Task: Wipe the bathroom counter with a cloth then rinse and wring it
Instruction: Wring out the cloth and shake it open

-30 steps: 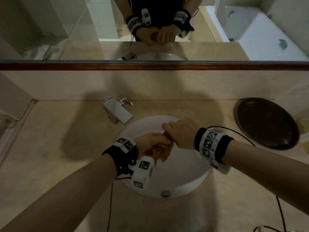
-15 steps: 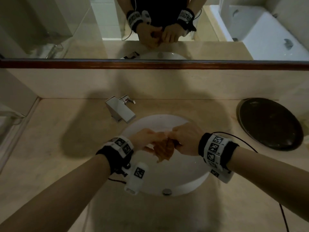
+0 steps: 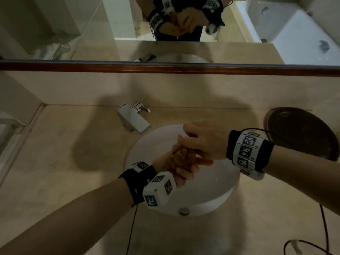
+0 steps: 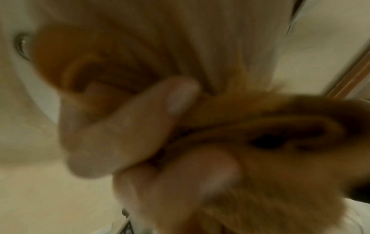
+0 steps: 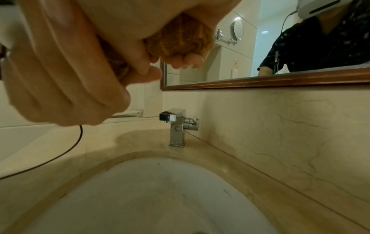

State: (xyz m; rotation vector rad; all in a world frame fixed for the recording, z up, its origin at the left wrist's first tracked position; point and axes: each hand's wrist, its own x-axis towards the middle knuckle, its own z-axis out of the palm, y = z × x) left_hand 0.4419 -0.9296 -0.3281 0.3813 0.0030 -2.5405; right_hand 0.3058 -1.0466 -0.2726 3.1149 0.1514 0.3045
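Note:
An orange-brown cloth point(image 3: 181, 157) is bunched into a tight roll above the white sink basin point(image 3: 211, 192). My left hand point(image 3: 182, 174) grips its near end from below, fingers curled round it. My right hand point(image 3: 204, 144) grips the far end from above. The two hands touch, and most of the cloth is hidden between them. The left wrist view is blurred and shows curled fingers point(image 4: 130, 126) on the cloth point(image 4: 280, 126). In the right wrist view the cloth point(image 5: 184, 36) bulges out of my right hand point(image 5: 70, 87) above the basin point(image 5: 160, 197).
A square chrome faucet point(image 3: 132, 120) stands behind the basin on the left, with no water running. A dark round tray point(image 3: 303, 133) leans at the right of the beige counter point(image 3: 64, 153). A framed mirror point(image 3: 73, 34) runs along the back wall. A black cable point(image 3: 325, 227) trails at the right.
My hands have turned against each other: the right one has come over the top, the left one has rolled underneath. The cloth is twisted tighter and shows less.

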